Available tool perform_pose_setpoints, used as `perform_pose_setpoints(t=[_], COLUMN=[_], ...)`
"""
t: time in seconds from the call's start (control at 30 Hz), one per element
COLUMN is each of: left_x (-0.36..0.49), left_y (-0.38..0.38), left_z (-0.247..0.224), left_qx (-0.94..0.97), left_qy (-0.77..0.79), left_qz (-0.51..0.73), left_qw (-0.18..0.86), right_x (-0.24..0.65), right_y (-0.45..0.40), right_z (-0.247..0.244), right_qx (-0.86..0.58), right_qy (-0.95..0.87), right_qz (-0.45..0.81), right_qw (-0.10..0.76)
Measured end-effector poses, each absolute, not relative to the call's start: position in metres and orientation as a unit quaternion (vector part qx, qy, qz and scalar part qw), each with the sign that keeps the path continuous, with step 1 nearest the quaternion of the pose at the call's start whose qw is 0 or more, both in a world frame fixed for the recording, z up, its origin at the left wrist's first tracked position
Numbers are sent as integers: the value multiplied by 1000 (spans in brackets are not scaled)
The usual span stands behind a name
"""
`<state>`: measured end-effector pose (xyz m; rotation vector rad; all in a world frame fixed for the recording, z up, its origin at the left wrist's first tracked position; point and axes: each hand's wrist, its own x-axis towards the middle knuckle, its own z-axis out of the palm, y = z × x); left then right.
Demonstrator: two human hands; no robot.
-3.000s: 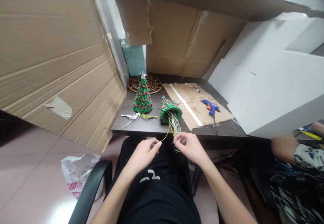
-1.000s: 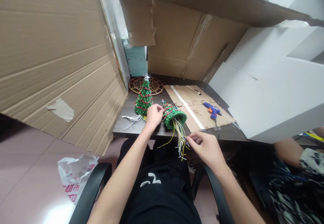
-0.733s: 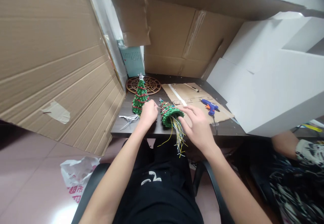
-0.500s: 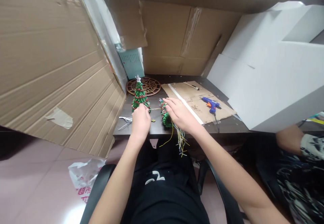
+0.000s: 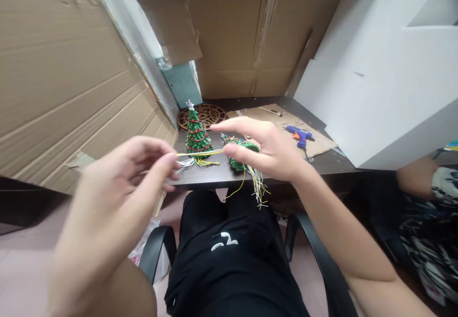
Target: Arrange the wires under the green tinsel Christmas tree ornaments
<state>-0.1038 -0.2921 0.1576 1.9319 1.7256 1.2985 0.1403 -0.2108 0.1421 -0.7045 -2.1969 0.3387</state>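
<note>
A pair of thin wires (image 5: pixel 200 153), one yellow and one white, runs taut between my two hands. My left hand (image 5: pixel 130 193), slightly blurred, pinches the left end between thumb and fingers. At the right end the wires meet the thumb tip of my right hand (image 5: pixel 266 147), whose index finger stretches out apart above. A small green Christmas tree (image 5: pixel 197 133) with red garland and a silver star stands upright behind the wires. Partly behind my right hand, a second tree (image 5: pixel 236 163) lies on its side, with yellow and white wires (image 5: pixel 258 185) trailing from its base over the desk edge.
White and yellow wire bundles (image 5: pixel 205 163) lie before the standing tree. A blue glue gun (image 5: pixel 299 135) and a brush (image 5: pixel 271 111) rest on a cardboard sheet (image 5: pixel 322 142). Behind are a round carved trivet (image 5: pixel 214 111) and a teal box (image 5: pixel 182 85). Another person's arm (image 5: pixel 417 174) is at right.
My left hand has moved left and up toward the camera, drawing out the wires. My right hand has lifted its fingers off the lying tree, which now shows more turned sideways.
</note>
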Motion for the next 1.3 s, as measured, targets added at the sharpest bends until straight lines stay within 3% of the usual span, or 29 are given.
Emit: perform_pose_setpoints(t=[0.13, 0.27, 0.4, 0.57, 0.83, 1.03, 1.2, 1.3], left_x=[-62, -46, -39, -33, -43, -88, -130, -129], left_y=[-253, -197, -161, -153, -149, -184, -236, -241], left_z=[158, 112, 64, 47, 51, 94, 120, 107], left_qx=[702, 670, 701, 718, 732, 620, 497, 510], left_qy=[458, 435, 467, 462, 468, 516, 571, 591], left_qz=[473, 480, 430, 426, 431, 547, 650, 624], left_qw=[271, 362, 324, 300, 243, 223, 61, 47], right_x=[144, 168, 181, 172, 171, 174, 171, 168], right_y=[-224, -197, -169, -161, -159, -160, -162, -164], right_z=[159, 135, 104, 79, 66, 59, 61, 67], right_qx=[-302, -424, -499, -493, -500, -510, -513, -515], right_qy=[-867, -818, -789, -794, -778, -767, -767, -769], right_qz=[148, 83, 63, 112, 125, 124, 128, 129], right_qw=[368, 380, 353, 338, 359, 368, 363, 357])
